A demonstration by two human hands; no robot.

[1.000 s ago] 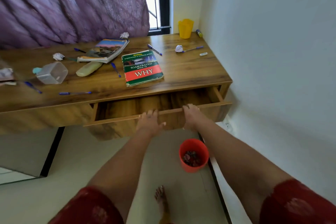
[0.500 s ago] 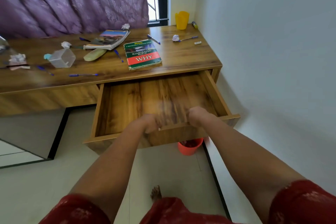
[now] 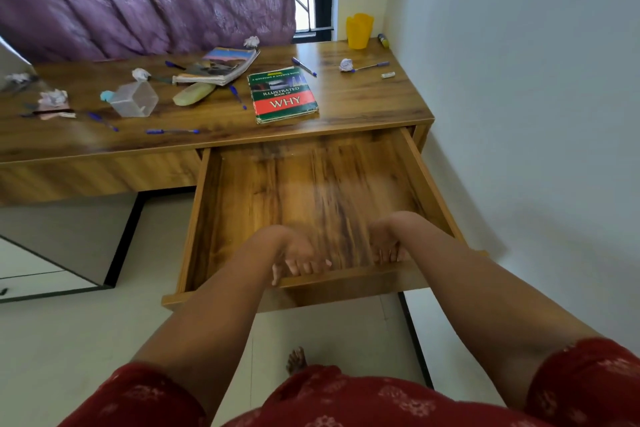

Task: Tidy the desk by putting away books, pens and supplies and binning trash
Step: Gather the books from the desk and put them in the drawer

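Observation:
The desk's drawer (image 3: 202,218) stands pulled far out and holds nothing. My left hand (image 3: 298,258) and my right hand (image 3: 388,239) both reach inside it, fingers hooked against the inner side of the drawer front. On the desk (image 3: 367,107) lie a green and red "WHY" book (image 3: 282,95), a worn second book (image 3: 221,68), several blue pens such as one near the front edge (image 3: 172,131), and crumpled paper balls (image 3: 345,64) (image 3: 140,74) (image 3: 251,42). A yellow cup (image 3: 359,30) stands at the back right corner.
A clear plastic box (image 3: 135,99) and a pale green pouch (image 3: 194,94) lie at mid-left. A glue stick (image 3: 383,40) and a small white eraser (image 3: 388,75) sit near the right wall. A purple curtain hangs behind. The open drawer covers the floor in front of me.
Both hands pulled the drawer from slightly open to fully out. The red bin on the floor is now hidden beneath it. My view has stepped back.

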